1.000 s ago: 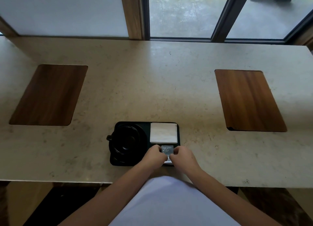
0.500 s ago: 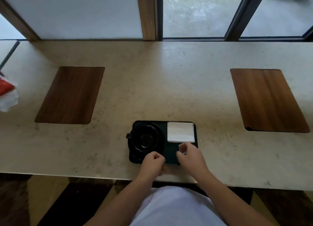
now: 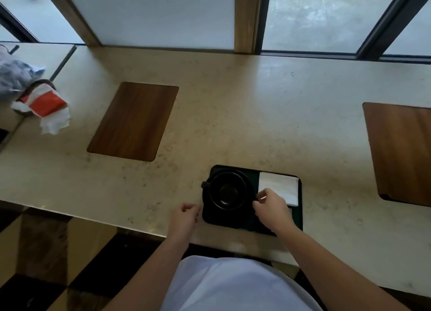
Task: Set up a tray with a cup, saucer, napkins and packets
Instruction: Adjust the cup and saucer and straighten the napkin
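Observation:
A black tray (image 3: 300, 219) lies near the counter's front edge. A black cup (image 3: 227, 190) stands on a black saucer (image 3: 247, 208) in the tray's left half, its handle pointing left. A white napkin (image 3: 283, 188) fills the tray's far right corner. My right hand (image 3: 271, 209) hovers over the tray's near right part, at the napkin's near left corner. Its fingers are curled and pinch a small pale packet (image 3: 262, 197) at the fingertips. My left hand (image 3: 185, 217) is just left of the tray, over the counter, fingers curled on nothing.
Two wooden inlays sit in the beige counter (image 3: 233, 124), one at the left (image 3: 134, 121) and one at the right edge (image 3: 401, 152). A red and white wrapper heap (image 3: 46, 108) lies far left. Windows run along the back.
My left hand has let go of the packet and drawn off the tray to the left. My right hand stayed over the tray, shifting toward the napkin's corner. The view swung left.

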